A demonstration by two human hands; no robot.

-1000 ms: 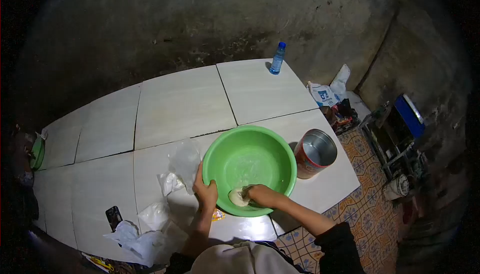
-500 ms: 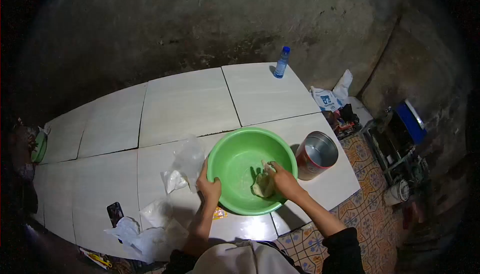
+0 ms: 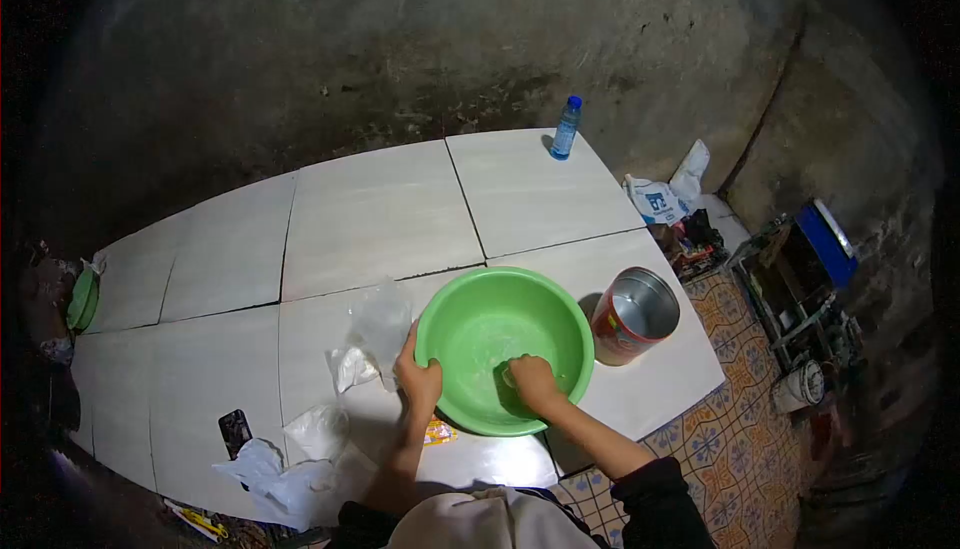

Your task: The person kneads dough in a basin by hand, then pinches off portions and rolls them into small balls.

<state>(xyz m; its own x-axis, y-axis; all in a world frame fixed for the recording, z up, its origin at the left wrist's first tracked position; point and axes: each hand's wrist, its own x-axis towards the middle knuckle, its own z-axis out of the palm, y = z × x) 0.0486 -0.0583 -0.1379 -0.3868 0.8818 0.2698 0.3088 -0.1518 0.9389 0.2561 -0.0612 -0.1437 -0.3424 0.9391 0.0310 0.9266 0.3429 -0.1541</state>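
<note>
While the left hand (image 3: pixel 420 377) is clamped on the near-left rim of the green plastic basin (image 3: pixel 480 319), thumb over the edge & fingers along the outer wall, the right hand (image 3: pixel 532 381) is down inside it w/ fingers curled in. Dough (image 3: pixel 508 377) is in the basin, low on the right-hand side, mostly hidden under the right hand; only a small pale bit shows at the knuckles. Can't tell if the right hand's fingers close on the dough or just press it, fingertips hidden. Pale smears, prob. flour or dough residue, on basin bottom.

Basin sits on white tiled table (image 3: pixel 385 219). Open metal tin (image 3: pixel 615 339), red outside, upright just right of basin. Clear plastic bag (image 3: pixel 383 314) near basin's left side, w/ small bag of white powder (image 3: pixel 353 370) next to it. Another white-powder bag (image 3: pixel 318 432) & crumpled white plastic bag (image 3: pixel 268 479) lie closer to the person, beside black phone (image 3: pixel 235 429). Yellow-orange sachet (image 3: pixel 440 433) flat by the left wrist, partly covered. Blue-capped water bottle (image 3: pixel 565 134) upright at table's far corner, well apart from basin.

Bg: bare concrete wall (image 3: pixel 400 39); blue-printed white bag (image 3: pixel 655 199) past table's right edge; white bucket (image 3: pixel 798 387) on/near patterned floor tiles (image 3: pixel 715 429), exact contact unclear.
</note>
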